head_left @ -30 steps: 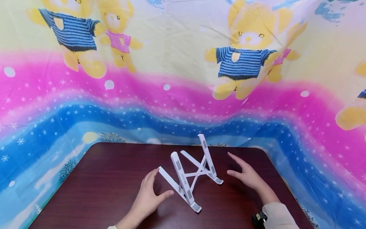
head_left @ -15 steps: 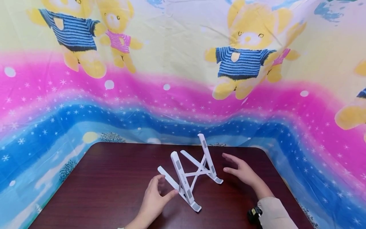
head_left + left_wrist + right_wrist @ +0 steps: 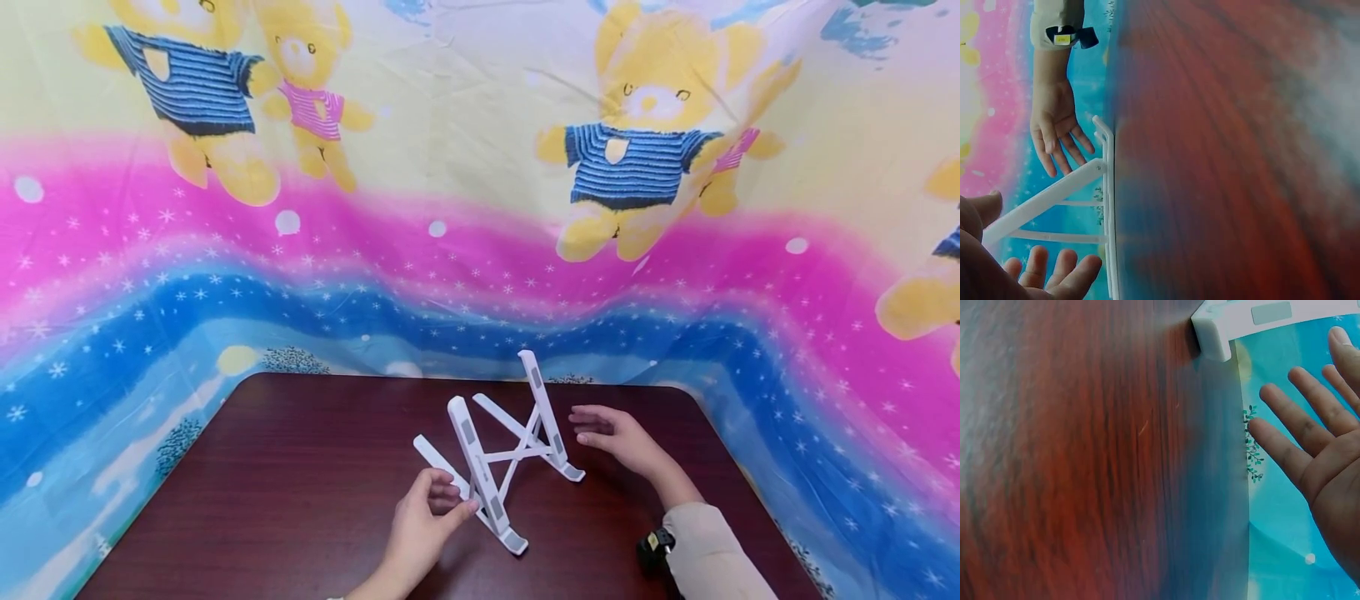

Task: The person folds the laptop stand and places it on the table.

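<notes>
A white folding laptop stand (image 3: 477, 462) stands unfolded on the table, its two side arms raised at a slant and joined by crossed braces. Beside its near left arm is my left hand (image 3: 425, 518), fingers loosely bent and thumb apart from them. In the left wrist view the slanted arm of the stand (image 3: 1047, 199) passes beyond the thumb and fingers, which do not close on it. To the right of the stand, my right hand (image 3: 621, 443) hovers with fingers extended. The right wrist view shows that right hand (image 3: 1341, 469) spread below the stand's lipped end (image 3: 1213, 334).
The dark red-brown wooden table (image 3: 300, 467) has rounded far corners. A cloth curtain (image 3: 450, 167) printed with bears hangs around its back and sides. A black device (image 3: 655, 546) is strapped at the right wrist, by a pale sleeve (image 3: 712, 550).
My left hand has moved right and slightly toward me, nearer the stand's left arm, with its fingers bending more. My right hand has moved left toward the stand. The stand stays put.
</notes>
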The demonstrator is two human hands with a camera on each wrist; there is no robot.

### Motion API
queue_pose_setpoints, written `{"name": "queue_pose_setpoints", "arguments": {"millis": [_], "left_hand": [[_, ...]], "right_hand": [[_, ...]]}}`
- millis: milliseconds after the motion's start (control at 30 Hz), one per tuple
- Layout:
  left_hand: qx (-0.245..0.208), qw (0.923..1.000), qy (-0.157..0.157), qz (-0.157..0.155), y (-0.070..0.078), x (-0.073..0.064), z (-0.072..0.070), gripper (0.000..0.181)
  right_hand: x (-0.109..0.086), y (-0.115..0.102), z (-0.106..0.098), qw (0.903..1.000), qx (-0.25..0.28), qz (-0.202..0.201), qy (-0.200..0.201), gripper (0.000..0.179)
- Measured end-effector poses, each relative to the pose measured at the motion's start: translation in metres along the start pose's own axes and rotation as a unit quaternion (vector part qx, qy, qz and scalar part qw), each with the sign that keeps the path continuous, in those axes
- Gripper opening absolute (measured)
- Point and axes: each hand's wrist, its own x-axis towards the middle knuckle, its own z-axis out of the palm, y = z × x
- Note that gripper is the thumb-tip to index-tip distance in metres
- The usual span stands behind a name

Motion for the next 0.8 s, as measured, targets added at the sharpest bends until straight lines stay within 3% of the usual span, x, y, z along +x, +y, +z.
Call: {"name": "queue_pose_setpoints", "arguments": {"millis": [267, 467, 800], "left_hand": [[-0.044, 0.9987, -0.022, 0.014, -0.001, 0.003, 0.004, 0.035], [-0.087, 0.9953, -0.043, -0.008, 0.0, 0.004, 0.009, 0.036], [-0.11, 0.9922, -0.049, -0.032, 0.0, 0.006, 0.018, 0.031]], "right_hand": [[0.009, -0.001, 0.005, 0.9994, 0.026, 0.0, -0.023, 0.051], [0.013, -0.001, 0.007, 0.998, 0.054, 0.016, -0.03, 0.052], [0.024, -0.006, 0.016, 0.9965, 0.068, 0.021, -0.045, 0.047]]}}
